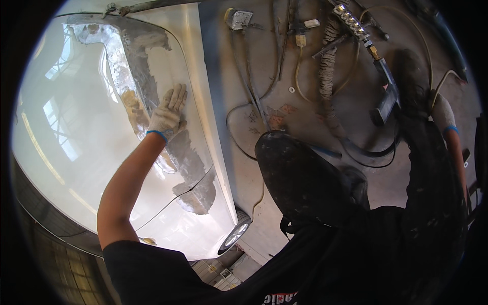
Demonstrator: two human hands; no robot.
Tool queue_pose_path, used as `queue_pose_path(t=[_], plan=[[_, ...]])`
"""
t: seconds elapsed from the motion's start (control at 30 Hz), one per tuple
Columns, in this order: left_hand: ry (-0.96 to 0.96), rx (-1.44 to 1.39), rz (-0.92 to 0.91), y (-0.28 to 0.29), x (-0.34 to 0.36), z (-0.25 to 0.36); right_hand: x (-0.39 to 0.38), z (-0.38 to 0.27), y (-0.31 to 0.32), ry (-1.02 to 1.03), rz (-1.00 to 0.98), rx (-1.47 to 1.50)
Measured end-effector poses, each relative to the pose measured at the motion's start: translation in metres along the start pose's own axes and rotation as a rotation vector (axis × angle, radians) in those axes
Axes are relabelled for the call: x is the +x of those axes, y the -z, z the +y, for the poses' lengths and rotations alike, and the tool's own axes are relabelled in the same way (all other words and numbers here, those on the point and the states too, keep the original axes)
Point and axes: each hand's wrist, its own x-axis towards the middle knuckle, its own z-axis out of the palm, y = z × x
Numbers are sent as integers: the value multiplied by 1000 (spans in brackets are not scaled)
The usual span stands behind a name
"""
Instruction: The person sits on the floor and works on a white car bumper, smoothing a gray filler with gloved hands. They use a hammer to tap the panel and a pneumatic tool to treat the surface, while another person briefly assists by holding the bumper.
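My left hand (168, 113), in a pale dusty glove with a blue cuff, lies flat on the side of a white car (61, 178), its fingers extended. Beneath and around it runs a repair area, with a grey sanded patch (190, 157), shiny bare metal (114, 56) and a brownish spot (133, 101). Far to the right, my right hand (444, 114), gloved the same way, is beside my dark-clad leg. A thin tan hose (438, 87) passes close to its fingers, which are largely hidden; whether it grips anything is unclear.
On the dusty floor lies a black-handled tool (388, 99) with a brass fitting and a shiny metal section (351, 23). A wrinkled hose (327, 76), several cables and a cable clamp (239, 19) lie nearby. A car wheel (236, 234) shows at the lower middle.
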Motion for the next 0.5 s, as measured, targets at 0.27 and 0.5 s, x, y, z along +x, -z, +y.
queue_pose_path(t=[0.27, 0.5], plan=[[-136, -29, -45, -18, -42, 19, -3, -5, 5, -91, -62, 82], [-144, -96, -21, -19, -79, 19, 5, 5, -5, -62, -28, 86]])
